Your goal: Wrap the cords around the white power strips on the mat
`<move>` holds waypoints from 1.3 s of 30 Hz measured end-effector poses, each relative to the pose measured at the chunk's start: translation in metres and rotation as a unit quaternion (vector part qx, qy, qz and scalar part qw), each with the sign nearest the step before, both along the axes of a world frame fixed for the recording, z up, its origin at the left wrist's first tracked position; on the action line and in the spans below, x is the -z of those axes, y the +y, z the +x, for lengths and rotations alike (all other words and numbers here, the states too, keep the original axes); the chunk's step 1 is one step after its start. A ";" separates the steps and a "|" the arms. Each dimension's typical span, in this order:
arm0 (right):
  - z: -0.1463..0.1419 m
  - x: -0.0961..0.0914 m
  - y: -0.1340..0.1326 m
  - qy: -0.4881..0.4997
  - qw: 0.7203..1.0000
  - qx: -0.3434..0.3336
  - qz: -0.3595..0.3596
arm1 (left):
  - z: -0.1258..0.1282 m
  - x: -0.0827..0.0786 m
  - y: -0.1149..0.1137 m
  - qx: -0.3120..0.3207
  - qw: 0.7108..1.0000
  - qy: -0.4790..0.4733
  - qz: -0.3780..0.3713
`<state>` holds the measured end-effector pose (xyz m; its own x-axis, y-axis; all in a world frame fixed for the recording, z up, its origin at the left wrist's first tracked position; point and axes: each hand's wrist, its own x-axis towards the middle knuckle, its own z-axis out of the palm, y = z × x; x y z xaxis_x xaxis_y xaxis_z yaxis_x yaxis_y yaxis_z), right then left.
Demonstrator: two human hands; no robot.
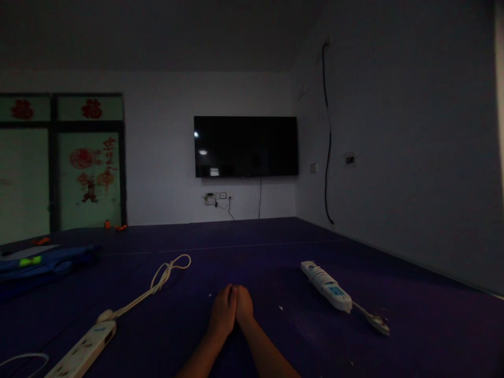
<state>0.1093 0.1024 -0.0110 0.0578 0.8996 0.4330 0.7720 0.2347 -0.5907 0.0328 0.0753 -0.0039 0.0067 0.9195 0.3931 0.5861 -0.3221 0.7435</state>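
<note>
My left hand [223, 311] and my right hand [244, 306] rest together on the dark purple floor [260, 262] in front of me, knuckles touching, fingers curled under. Nothing shows in either hand. A white power strip [83, 350] lies at the lower left, and its white cable [159, 282] runs off toward the middle of the floor. A second white power strip [326, 286] lies to the right of my hands, with a short lead and plug [377, 322] at its near end. Both strips are well apart from my hands.
The room is dim. A black television [246, 146] hangs on the far wall above wall sockets [217, 197]. Blue fabric [47, 262] lies on the floor at left. A dark-framed door with red paper decorations [91, 168] stands at far left. A white wall runs along the right.
</note>
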 end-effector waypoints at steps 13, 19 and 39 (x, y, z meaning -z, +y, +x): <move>0.000 -0.002 -0.003 0.014 1.000 0.007 -0.014 | 0.001 -0.001 0.001 -0.002 1.000 0.002 -0.006; -0.001 -0.003 -0.004 0.015 1.000 0.006 -0.020 | -0.001 0.001 0.002 -0.004 1.000 0.003 -0.006; 0.001 -0.006 -0.005 0.011 1.000 -0.004 -0.029 | 0.000 0.003 0.003 -0.003 1.000 0.007 -0.003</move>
<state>0.1099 0.0971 -0.0049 0.0588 0.9237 0.3786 0.7570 0.2059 -0.6201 0.0327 0.0781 -0.0064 0.0060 0.9216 0.3882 0.5977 -0.3145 0.7374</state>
